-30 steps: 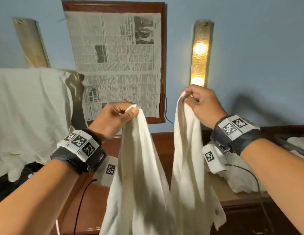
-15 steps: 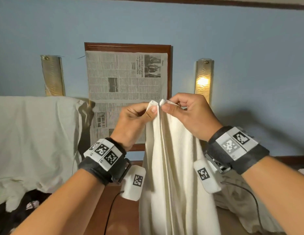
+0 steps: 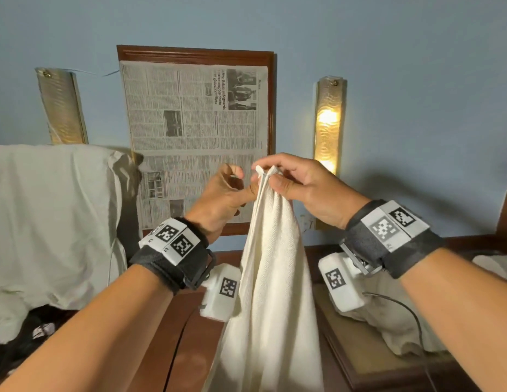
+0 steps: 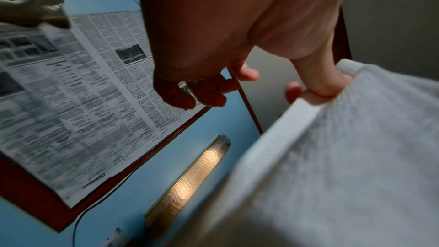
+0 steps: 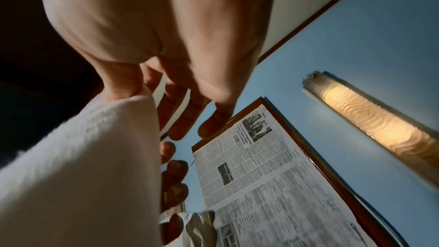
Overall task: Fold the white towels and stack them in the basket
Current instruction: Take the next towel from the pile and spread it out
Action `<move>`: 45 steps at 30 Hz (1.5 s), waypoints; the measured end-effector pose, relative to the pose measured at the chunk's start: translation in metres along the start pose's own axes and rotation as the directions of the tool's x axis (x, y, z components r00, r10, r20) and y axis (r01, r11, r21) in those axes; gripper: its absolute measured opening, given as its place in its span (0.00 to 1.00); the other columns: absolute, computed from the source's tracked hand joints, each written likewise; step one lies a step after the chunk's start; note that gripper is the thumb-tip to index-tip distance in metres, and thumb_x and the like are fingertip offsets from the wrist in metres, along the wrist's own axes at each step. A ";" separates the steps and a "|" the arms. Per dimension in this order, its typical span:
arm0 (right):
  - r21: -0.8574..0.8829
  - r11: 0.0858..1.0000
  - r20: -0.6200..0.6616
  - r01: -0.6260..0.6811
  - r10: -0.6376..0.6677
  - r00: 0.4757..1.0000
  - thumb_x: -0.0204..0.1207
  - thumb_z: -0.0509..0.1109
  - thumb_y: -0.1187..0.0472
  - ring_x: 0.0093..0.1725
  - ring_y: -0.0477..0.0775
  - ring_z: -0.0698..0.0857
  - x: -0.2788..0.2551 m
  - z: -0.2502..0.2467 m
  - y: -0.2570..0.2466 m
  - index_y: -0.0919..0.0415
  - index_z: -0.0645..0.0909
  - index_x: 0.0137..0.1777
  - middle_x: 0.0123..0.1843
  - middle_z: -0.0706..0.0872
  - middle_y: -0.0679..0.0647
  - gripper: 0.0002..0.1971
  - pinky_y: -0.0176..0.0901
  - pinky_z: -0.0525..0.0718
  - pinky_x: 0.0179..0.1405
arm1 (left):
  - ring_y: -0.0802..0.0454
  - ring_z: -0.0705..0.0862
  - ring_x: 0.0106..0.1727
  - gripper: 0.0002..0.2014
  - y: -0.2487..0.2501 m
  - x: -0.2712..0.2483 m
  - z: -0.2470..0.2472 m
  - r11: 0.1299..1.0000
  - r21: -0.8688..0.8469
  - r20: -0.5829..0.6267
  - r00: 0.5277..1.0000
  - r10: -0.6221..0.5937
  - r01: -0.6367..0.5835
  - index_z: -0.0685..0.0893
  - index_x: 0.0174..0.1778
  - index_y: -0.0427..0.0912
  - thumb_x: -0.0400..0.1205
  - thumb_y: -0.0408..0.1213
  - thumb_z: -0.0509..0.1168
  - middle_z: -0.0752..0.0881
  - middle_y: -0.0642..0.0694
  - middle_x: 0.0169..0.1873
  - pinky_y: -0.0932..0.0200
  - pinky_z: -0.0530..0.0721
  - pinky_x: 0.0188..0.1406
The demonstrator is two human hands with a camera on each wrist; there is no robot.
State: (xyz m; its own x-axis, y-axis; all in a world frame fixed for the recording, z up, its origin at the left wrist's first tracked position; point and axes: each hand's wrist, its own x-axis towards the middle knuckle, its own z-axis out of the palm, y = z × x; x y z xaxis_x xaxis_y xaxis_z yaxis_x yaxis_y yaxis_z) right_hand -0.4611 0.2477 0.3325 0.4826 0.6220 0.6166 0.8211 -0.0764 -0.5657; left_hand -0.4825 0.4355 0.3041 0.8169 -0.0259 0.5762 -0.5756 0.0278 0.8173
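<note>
A white towel (image 3: pixel 272 278) hangs doubled in front of me, its two top corners brought together. My right hand (image 3: pixel 270 179) pinches both corners between thumb and fingers; in the right wrist view its thumb (image 5: pixel 123 84) presses on the towel (image 5: pixel 83 157). Just left of it is my left hand (image 3: pixel 241 183). Only the left thumb (image 4: pixel 318 80) lies against the towel's hem (image 4: pixel 297 119), and its other fingers curl loosely clear of the cloth. No basket is in view.
More crumpled white towels (image 3: pixel 388 321) lie on a wooden stand at the right. A large white cloth (image 3: pixel 48 216) drapes over something at the left. A brown table (image 3: pixel 195 349) is below, and a framed newspaper (image 3: pixel 195 123) and lit wall lamp (image 3: pixel 328 123) are behind.
The hands, held apart with one corner each, came together. The right hand now holds both corners and the left forefinger has lifted off its corner.
</note>
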 end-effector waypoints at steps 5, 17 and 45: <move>0.112 0.991 -0.002 -0.078 0.078 0.997 0.82 0.67 0.69 0.47 0.45 0.82 -0.012 0.011 0.013 0.64 0.79 0.52 0.45 0.83 0.52 0.02 0.38 0.83 0.50 | 0.44 0.73 0.37 0.17 -0.019 -0.016 0.000 0.988 0.059 -0.014 0.989 -0.145 0.146 0.79 0.40 0.33 0.71 0.38 0.81 0.77 0.33 0.41 0.54 0.76 0.38; 0.048 0.993 -0.210 -0.108 0.116 0.971 0.79 0.72 0.63 0.42 0.48 0.80 -0.042 0.008 0.081 0.58 0.77 0.45 0.40 0.81 0.51 0.05 0.44 0.80 0.47 | 0.52 0.82 0.32 0.15 -0.056 -0.038 0.041 0.962 0.244 0.026 0.991 -0.134 0.124 0.86 0.36 0.37 0.87 0.39 0.66 0.87 0.42 0.31 0.60 0.79 0.36; -0.630 0.202 0.050 -0.750 0.974 0.220 0.80 0.65 0.54 0.48 0.58 0.88 -0.380 -0.026 0.334 0.52 0.86 0.48 0.45 0.88 0.54 0.08 0.46 0.82 0.46 | 0.58 0.73 0.33 0.14 -0.119 -0.030 0.016 0.720 0.561 -0.622 0.782 0.042 0.408 0.78 0.31 0.53 0.83 0.50 0.62 0.74 0.53 0.30 0.56 0.74 0.34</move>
State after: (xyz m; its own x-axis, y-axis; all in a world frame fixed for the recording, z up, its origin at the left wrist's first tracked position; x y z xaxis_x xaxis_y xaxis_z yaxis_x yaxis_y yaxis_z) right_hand -0.3623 -0.0347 -0.0765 0.8911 0.1012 -0.4425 -0.0047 -0.9727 -0.2320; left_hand -0.4388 0.4167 0.1901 0.6376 0.6024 0.4802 -0.1025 -0.5515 0.8278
